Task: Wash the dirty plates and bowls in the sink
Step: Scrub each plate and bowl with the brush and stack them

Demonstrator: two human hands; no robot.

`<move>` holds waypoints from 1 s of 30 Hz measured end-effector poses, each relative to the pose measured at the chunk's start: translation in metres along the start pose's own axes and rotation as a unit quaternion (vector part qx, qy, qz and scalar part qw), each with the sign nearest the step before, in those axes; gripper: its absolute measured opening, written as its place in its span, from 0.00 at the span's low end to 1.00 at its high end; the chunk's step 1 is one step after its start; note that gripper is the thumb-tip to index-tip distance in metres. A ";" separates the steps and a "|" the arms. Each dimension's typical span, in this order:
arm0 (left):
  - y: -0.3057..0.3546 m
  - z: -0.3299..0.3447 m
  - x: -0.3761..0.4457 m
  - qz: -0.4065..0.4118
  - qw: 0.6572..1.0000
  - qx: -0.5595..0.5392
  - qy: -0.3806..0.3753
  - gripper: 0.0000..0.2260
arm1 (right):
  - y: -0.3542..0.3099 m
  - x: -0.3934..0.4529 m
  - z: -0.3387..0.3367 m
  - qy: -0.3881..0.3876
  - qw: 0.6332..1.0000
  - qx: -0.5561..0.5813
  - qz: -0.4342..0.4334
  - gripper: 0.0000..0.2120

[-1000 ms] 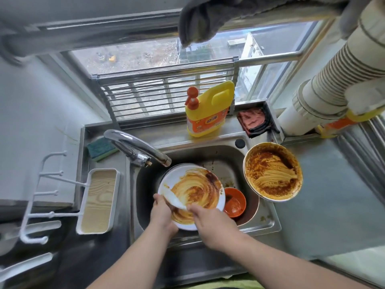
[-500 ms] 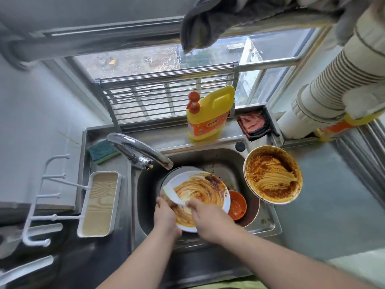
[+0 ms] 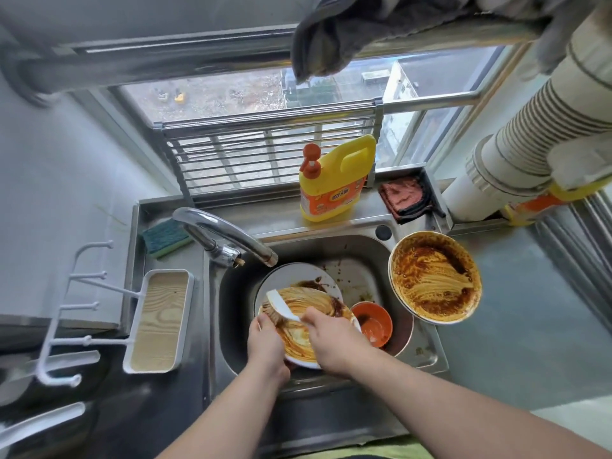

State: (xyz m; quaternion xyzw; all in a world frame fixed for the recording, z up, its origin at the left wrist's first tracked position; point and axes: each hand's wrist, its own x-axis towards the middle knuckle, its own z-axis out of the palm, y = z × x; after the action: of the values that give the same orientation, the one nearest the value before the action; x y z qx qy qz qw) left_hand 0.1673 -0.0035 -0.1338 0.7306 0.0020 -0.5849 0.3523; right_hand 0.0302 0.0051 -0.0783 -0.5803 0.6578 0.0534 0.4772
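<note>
- Stainless steel sink (image 3: 231,329) sits below you, and your two hands work over it.
- Your left hand (image 3: 266,342) grips the near-left rim of one sauce-smeared white plate (image 3: 298,336), thumb curled over the edge, holding it tilted above the basin.
- Your right hand (image 3: 334,339) pinches the handle of one white scraper (image 3: 281,304), whose blade lies across the plate's upper left part.
- Count a second white plate (image 3: 291,276) lying under the held one, with a dark sauce smear near its right edge.
- One small orange bowl (image 3: 372,323) rests in the sink just right of your right hand, stained with sauce.
- One large round bowl (image 3: 433,278), thickly coated with brown and yellow sauce, leans on the sink's right rim.
- One chrome tap (image 3: 225,233) arches over the basin from the back left; you see no water running from it.
- One yellow detergent bottle (image 3: 334,183) with an orange pump stands on the ledge behind the sink.
- One green sponge (image 3: 165,236) lies at the back left corner, left of the tap.
- One folded red cloth (image 3: 405,197) sits in a tray right of the bottle.
- One white-rimmed wooden tray (image 3: 159,319) lies on the counter to the left.
</note>
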 end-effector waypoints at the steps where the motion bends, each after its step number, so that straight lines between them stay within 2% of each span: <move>1: -0.002 0.000 -0.002 0.000 1.000 -0.002 0.002 0.14 | -0.009 0.005 -0.002 0.007 1.000 -0.003 -0.001 0.13; 4: 0.001 -0.005 -0.002 0.064 0.997 0.048 0.019 0.12 | 0.002 0.023 -0.014 0.031 0.998 -0.051 0.038 0.15; 8: 0.016 -0.018 0.012 0.166 0.980 0.097 0.059 0.15 | 0.053 0.008 -0.029 0.017 0.992 -0.094 0.087 0.16; 10: 0.023 -0.018 0.018 0.165 0.980 0.089 0.067 0.15 | 0.067 -0.011 -0.017 0.011 0.995 -0.063 0.076 0.10; 14: 0.028 -0.016 0.021 0.164 0.981 0.082 0.069 0.16 | 0.065 -0.044 0.010 0.006 0.999 -0.012 0.048 0.09; 19: 0.022 -0.017 0.018 0.172 0.979 0.101 0.032 0.15 | 0.063 -0.007 -0.011 0.065 0.995 -0.025 0.070 0.11; 22: 0.016 -0.014 0.012 0.142 0.985 0.095 -0.003 0.13 | 0.036 0.014 -0.023 0.094 0.994 -0.023 0.043 0.13; 26: 0.025 -0.006 0.008 0.075 0.996 0.033 -0.023 0.15 | -0.011 -0.005 0.004 0.044 0.999 0.018 -0.026 0.11; 30: 0.039 -0.012 0.024 0.039 0.998 -0.042 -0.008 0.23 | 0.000 -0.045 0.025 -0.014 0.998 0.023 -0.054 0.14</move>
State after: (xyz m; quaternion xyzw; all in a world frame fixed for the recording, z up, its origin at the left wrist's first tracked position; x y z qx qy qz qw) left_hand 0.2006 -0.0361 -0.1334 0.7099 -0.0046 -0.5762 0.4050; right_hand 0.0382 0.0530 -0.0604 -0.6034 0.6198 0.0203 0.5014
